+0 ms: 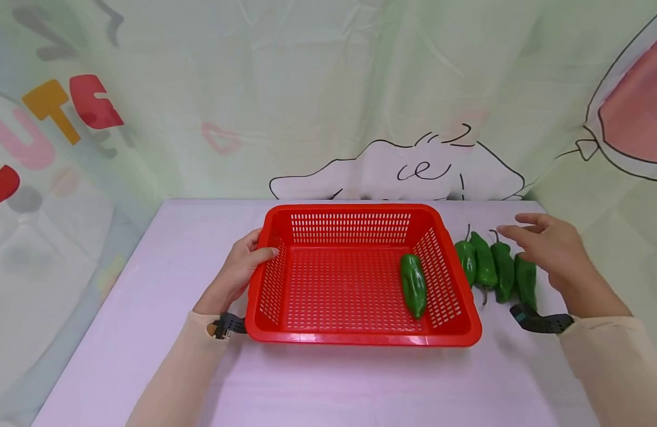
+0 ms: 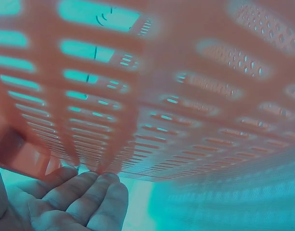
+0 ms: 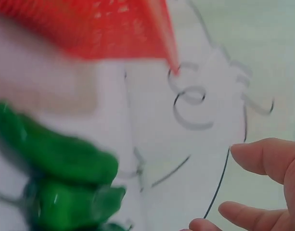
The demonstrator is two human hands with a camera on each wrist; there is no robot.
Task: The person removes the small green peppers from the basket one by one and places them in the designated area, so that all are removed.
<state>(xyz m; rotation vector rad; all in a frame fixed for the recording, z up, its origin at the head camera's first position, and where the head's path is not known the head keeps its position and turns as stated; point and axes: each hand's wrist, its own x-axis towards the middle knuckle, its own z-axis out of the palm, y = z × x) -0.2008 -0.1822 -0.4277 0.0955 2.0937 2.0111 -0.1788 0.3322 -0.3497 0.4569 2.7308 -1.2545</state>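
A red perforated plastic basket [image 1: 360,339] is gripped at its left rim by my left hand [image 1: 242,264], thumb over the rim and fingers along the outer wall. In the left wrist view those fingers [image 2: 106,192] show against the slotted side. Inside the basket, toward its right wall, lies one green pepper [image 1: 414,286]. My right hand [image 1: 555,246] is over the row of green peppers [image 1: 485,261] on the table, right of the basket, holding nothing. Its thumb and fingers stand apart in the right wrist view, away from the peppers [image 3: 56,149].
The table [image 1: 328,385] has a pale cover. Behind it hangs a light green cloth [image 1: 318,89] with line drawings and coloured letters. A dark band [image 1: 542,320] sits on the right wrist, another [image 1: 229,325] on the left.
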